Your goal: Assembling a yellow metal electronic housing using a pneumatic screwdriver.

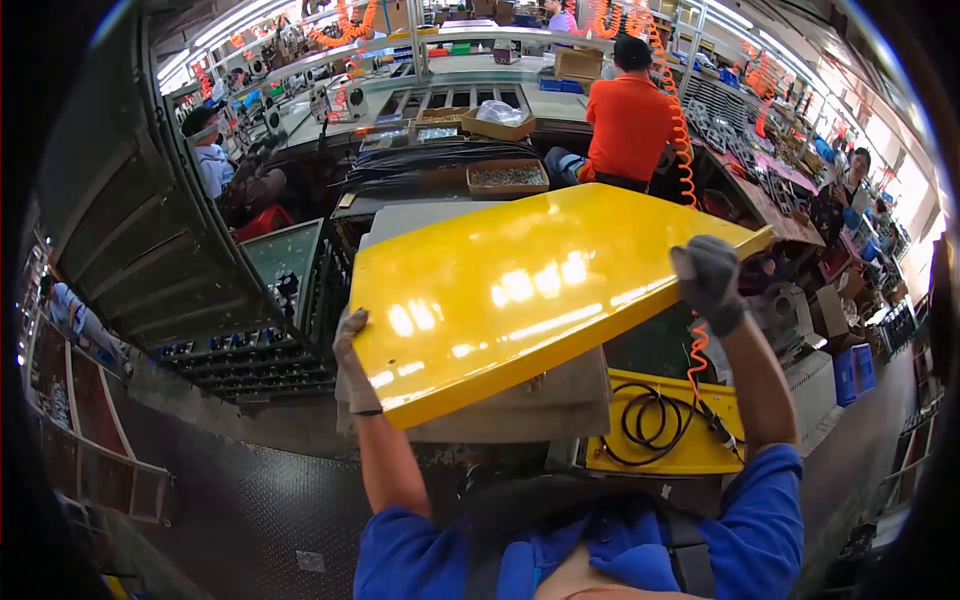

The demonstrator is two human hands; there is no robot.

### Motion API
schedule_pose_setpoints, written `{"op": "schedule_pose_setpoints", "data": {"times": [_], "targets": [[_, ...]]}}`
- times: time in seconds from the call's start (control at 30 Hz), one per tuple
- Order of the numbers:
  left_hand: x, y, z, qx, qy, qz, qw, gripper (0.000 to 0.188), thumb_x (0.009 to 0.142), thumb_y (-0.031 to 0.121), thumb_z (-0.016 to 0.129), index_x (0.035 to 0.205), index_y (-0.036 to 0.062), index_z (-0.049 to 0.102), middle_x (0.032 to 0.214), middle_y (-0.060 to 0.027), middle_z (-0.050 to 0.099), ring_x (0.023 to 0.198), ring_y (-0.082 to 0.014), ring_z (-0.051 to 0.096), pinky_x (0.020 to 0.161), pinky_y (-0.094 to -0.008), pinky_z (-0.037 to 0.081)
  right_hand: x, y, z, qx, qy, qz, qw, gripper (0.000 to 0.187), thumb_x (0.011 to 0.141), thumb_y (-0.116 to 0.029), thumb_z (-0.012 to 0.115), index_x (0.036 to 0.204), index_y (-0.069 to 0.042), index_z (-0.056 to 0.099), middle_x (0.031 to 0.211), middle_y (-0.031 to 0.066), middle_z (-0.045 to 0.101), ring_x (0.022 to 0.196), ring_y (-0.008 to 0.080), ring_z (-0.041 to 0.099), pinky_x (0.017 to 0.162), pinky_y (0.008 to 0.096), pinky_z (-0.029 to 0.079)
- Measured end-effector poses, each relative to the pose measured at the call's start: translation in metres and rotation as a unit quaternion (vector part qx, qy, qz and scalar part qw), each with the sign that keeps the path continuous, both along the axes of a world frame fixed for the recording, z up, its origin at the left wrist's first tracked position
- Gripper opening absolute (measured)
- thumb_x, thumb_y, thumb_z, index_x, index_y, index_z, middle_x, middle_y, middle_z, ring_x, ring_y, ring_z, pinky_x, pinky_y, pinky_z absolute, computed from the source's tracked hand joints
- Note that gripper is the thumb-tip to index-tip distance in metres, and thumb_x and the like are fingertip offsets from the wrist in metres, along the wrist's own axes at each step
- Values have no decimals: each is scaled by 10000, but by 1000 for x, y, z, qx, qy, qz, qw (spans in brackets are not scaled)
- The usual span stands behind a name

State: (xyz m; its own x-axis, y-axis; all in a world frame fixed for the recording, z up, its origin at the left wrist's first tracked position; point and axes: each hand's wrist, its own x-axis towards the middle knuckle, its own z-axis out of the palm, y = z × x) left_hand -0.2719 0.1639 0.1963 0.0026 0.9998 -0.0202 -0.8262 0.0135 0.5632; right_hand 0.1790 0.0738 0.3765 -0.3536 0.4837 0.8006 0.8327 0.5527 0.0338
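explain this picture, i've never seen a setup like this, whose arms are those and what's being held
No robot here: the arms belong to a person wearing a wide fisheye camera on their head. It looks down at the hands, and straight edges bend near the rim. The gloved left hand and right hand hold a large, shiny yellow panel by its edges. Beneath it is a grey-brown sheet. Nearby on the right, a looped black cable lies on another yellow piece. Beyond, a co-worker in orange faces away.
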Motion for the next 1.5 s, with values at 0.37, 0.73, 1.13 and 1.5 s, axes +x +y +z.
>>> {"op": "schedule_pose_setpoints", "data": {"times": [0.37, 0.73, 1.13, 1.5], "targets": [[-98, 95, 0, 25, 95, 29, 995, 407, 880, 211, 560, 1213, -22, 560, 1097, -166, 646, 972, -271, 663, 860, -386, 541, -106, 172, -119, -94, 61, 35, 993, 374, 853, -143, 691, 521, -76, 532, 516, 98, 522, 462, 274, 534, 481, 378, 417], [-171, 118, -118, -69, 365, -54, 927, 390, 983, 133, 494, 1327, -49, 510, 1241, -132, 614, 1101, -224, 611, 946, -328, 486, -117, 128, -251, -297, -34, -47, 953, 333, 951, -359, 566, 673, -215, 679, 569, 47, 595, 534, 244, 613, 499, 396, 467], [-234, 188, -188, -155, 745, 20, 649, 352, 905, 145, 554, 1186, -56, 623, 1128, -253, 672, 1013, -397, 640, 867, -431, 514, -155, 96, -312, -519, 43, -65, 851, 551, 934, -554, 486, 792, -58, 677, 837, 176, 669, 873, 341, 652, 784, 471, 502], [283, -125, -123, 173, 488, -284, 807, 422, 934, 112, 580, 1331, -18, 525, 1308, -145, 588, 1174, -269, 578, 937, -388, 502, 40, -328, -315, -528, 441, -261, 678, 441, 935, -507, 551, 1048, -98, 671, 969, 167, 687, 941, 336, 666, 807, 428, 516]]}}
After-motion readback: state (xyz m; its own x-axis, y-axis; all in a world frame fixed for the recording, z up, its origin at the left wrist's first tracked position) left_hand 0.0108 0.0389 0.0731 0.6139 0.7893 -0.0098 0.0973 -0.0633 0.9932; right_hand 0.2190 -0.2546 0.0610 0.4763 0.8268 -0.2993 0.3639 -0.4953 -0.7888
